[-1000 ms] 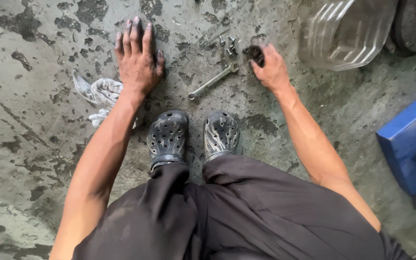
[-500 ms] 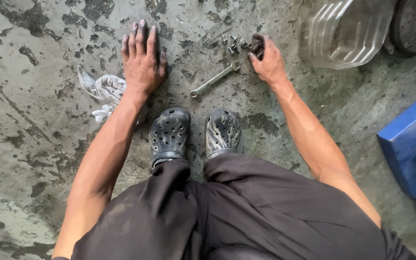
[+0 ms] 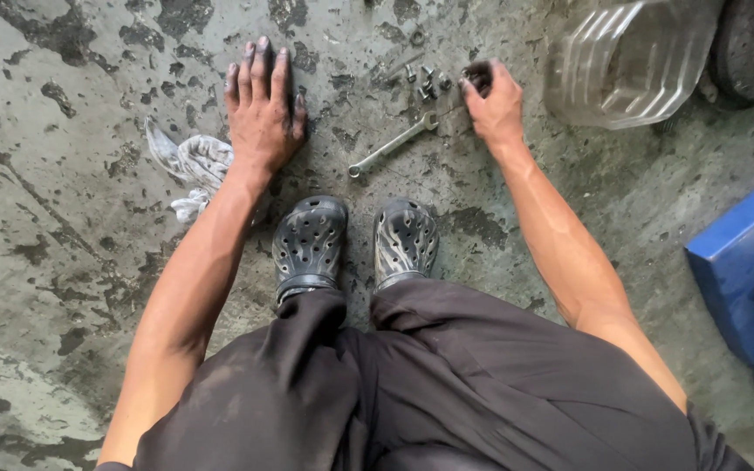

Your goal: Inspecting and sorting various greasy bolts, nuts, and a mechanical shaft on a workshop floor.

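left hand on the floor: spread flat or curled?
Spread flat. The left hand lies palm down on the stained concrete floor, fingers extended and close together, beside a crumpled rag.

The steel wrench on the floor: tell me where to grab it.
Grip the long steel wrench at mid-shaft, from above. It lies flat on the concrete floor, slanting, its far end close to the small bolts and the right hand; the middle lies free.

Stained concrete floor [image 3: 63, 288] bears a wrench [image 3: 392, 145], bolts [image 3: 425, 83], rag [image 3: 194, 166] and plastic jug [image 3: 626, 57]
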